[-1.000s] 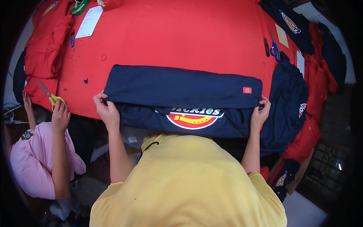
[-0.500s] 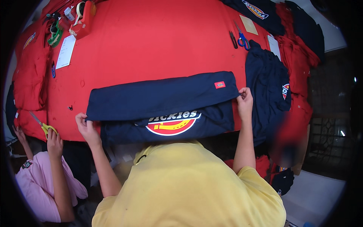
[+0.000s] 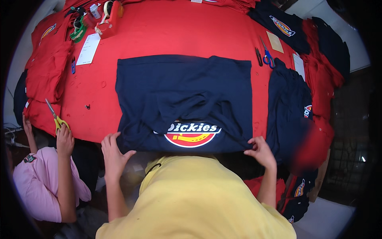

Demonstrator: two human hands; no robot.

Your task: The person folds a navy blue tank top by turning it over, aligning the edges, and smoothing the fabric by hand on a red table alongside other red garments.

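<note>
The navy shirt (image 3: 184, 101) is now lying spread wide across the middle of the red desk (image 3: 167, 34), where half a second ago it was a narrow folded band along the near edge. The top layer has been flung away from the person, so the cloth is reaching well up the frame, and the folding is opening out into a flat, full-width spread with a few loose ridges still crossing its centre.

The left hand (image 3: 113, 153) is resting at the shirt's lower left corner with fingers spread and relaxed, touching the hem rather than clamping it. The right hand (image 3: 260, 150) is pinching the lower right corner, fingers curled over the edge. The round red-and-yellow print (image 3: 191, 135) is sitting at the near edge, just above the yellow shirt (image 3: 191, 199) the person is wearing.

At the lower left, another person's hand is holding yellow-handled scissors (image 3: 55, 117). Blue-handled scissors (image 3: 267, 55) are lying at the upper right, beside a stack of navy garments (image 3: 290, 99).
</note>
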